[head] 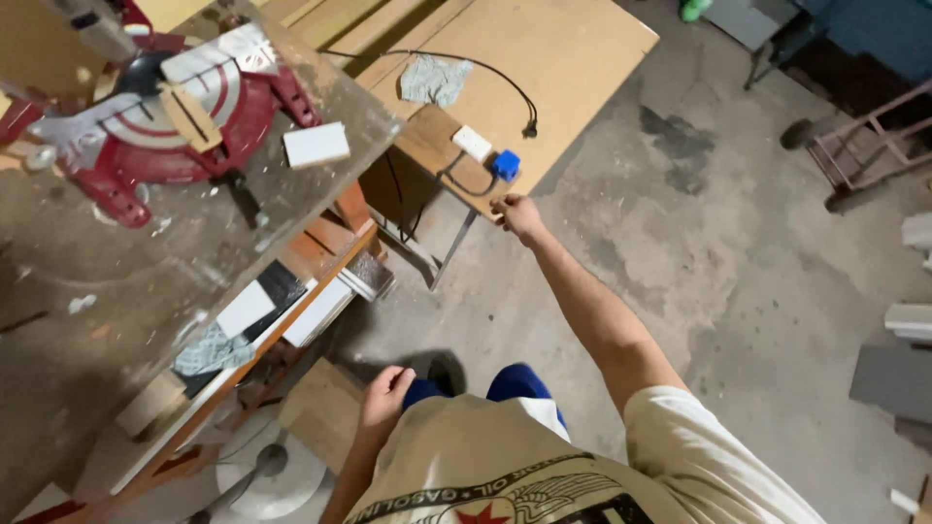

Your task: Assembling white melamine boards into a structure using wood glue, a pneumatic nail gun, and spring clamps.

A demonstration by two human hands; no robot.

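Head view: right hand (515,213) curled empty near blue plug (505,165); left hand (386,393) fisted, grip contents hidden.

We see a dusty grey tabletop (146,262) at left — on it a red mitre saw (146,116) and, near the edge, a small white block (316,145). Beyond lies a brown board (573,58) carrying a crumpled grey cloth (434,79), a black cable (485,73) and a white socket strip (472,143) with a blue plug (505,165). Below the tabletop a shelf (291,311) holds white panels (245,309) — all above a stained concrete floor (718,252).
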